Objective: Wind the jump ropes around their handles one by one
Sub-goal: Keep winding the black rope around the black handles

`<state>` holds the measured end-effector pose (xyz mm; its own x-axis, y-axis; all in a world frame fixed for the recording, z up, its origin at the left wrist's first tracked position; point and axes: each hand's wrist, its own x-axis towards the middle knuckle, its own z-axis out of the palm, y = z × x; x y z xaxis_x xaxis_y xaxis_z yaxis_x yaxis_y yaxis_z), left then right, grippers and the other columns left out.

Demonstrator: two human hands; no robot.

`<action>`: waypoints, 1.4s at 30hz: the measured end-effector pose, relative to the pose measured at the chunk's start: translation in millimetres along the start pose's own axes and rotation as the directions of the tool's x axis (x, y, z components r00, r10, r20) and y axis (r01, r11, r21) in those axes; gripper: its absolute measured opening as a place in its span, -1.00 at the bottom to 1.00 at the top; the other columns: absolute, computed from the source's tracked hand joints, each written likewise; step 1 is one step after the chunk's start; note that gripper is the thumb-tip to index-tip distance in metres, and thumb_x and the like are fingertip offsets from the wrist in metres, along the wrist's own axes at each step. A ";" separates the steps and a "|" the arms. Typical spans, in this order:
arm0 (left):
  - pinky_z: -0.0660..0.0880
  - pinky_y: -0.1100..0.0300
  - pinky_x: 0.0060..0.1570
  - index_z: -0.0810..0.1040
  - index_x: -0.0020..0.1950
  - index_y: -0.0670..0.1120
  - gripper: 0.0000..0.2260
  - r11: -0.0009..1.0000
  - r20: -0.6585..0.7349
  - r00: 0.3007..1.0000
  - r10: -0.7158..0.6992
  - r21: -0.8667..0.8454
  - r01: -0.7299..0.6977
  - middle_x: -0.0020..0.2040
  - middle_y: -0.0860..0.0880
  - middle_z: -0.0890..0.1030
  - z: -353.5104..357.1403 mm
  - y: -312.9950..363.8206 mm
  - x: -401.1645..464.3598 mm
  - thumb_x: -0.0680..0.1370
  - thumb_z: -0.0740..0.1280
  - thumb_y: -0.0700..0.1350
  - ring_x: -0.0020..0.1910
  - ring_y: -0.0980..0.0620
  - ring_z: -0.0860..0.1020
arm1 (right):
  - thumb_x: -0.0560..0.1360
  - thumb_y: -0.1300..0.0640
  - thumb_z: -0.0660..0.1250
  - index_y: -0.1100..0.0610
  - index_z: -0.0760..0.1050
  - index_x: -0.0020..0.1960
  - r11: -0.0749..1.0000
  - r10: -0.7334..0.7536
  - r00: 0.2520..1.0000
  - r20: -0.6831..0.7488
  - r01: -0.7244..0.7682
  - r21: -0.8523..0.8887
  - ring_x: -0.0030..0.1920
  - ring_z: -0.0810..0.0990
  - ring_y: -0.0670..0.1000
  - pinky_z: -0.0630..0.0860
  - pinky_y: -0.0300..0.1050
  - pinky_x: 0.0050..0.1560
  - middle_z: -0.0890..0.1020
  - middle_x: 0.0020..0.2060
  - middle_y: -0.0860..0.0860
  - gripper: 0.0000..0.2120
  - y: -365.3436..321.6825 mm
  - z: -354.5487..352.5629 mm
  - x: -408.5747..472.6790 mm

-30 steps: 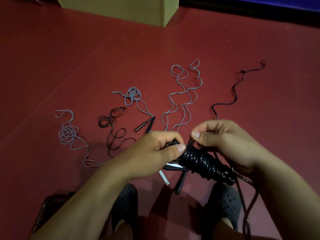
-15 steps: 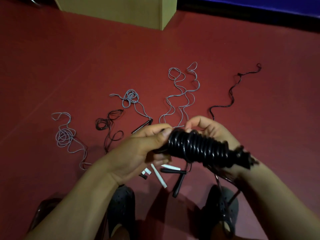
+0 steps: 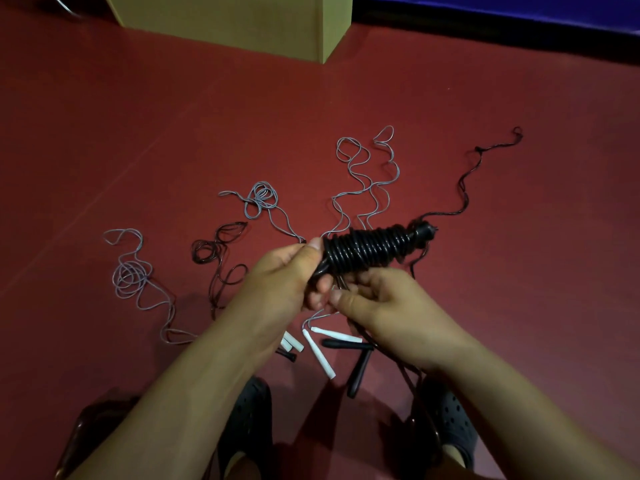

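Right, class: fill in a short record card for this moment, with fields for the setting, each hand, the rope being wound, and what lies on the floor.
setting: red floor, person looking down at own hands
left hand: grips the near end of the black wound bundle
right hand: pinches the black rope just under the bundle
bundle state: many black coils, held in the air
loose grey ropes on floor: three
loose black ropes on floor: two
handles on floor: white and black, near the feet
background: cardboard box
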<state>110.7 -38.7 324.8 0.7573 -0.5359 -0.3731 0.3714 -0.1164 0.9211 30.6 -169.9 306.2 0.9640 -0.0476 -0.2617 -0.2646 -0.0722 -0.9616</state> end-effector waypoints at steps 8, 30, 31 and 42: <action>0.31 0.15 -0.33 0.51 -0.20 -0.23 -0.62 0.927 -0.187 0.966 0.178 0.362 -0.101 -0.43 0.01 0.45 -8.6 -5.8 5.4 0.66 0.19 0.02 -0.42 0.04 0.34 | 0.58 0.25 0.20 0.10 0.58 0.06 0.984 0.106 0.991 0.081 -0.093 -0.155 -0.42 0.54 -0.09 0.47 -0.17 -0.36 0.67 -0.23 0.07 -0.80 -7.9 -1.4 -6.9; 0.30 0.10 -0.36 0.51 -0.23 -0.10 -0.68 0.596 -0.227 0.901 0.371 0.802 -0.044 -0.41 0.00 0.47 -34.3 -12.5 11.0 0.62 0.22 0.05 -0.35 -0.06 0.47 | 0.57 0.12 0.33 0.20 0.60 -0.10 0.951 -0.114 0.985 -0.132 0.070 -0.302 -0.45 0.30 -0.14 0.33 -0.47 -0.47 0.37 -0.44 0.06 -0.83 -16.3 -4.4 -14.7; 0.29 0.09 -0.36 0.50 -0.23 -0.10 -0.68 0.587 -0.209 0.917 0.340 0.809 -0.034 -0.40 0.00 0.47 -33.5 -13.4 11.1 0.62 0.22 0.06 -0.34 -0.08 0.47 | 0.56 0.11 0.34 0.14 0.62 -0.09 0.923 -0.154 0.975 -0.159 0.084 -0.376 -0.46 0.33 -0.14 0.31 -0.50 -0.47 0.42 -0.45 0.07 -0.86 -15.9 -4.5 -15.0; 0.34 0.13 -0.35 0.53 -0.17 0.03 -0.76 0.585 0.198 0.971 0.130 0.776 -0.237 -0.45 0.13 0.43 -30.0 -13.1 3.9 0.62 0.24 0.10 -0.45 0.14 0.37 | 0.43 0.11 0.48 -0.03 0.68 -0.18 0.897 -0.220 0.906 -0.363 0.042 -0.439 -0.26 0.62 -0.12 0.51 -0.19 -0.19 0.64 -0.34 -0.10 -0.95 -9.5 -17.6 -10.2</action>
<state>125.0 -14.2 308.0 0.6774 -0.7016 -0.2210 -0.3786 -0.5901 0.7131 22.8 -186.3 319.4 0.9214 -0.3885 0.0040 -0.2090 -0.5043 -0.8379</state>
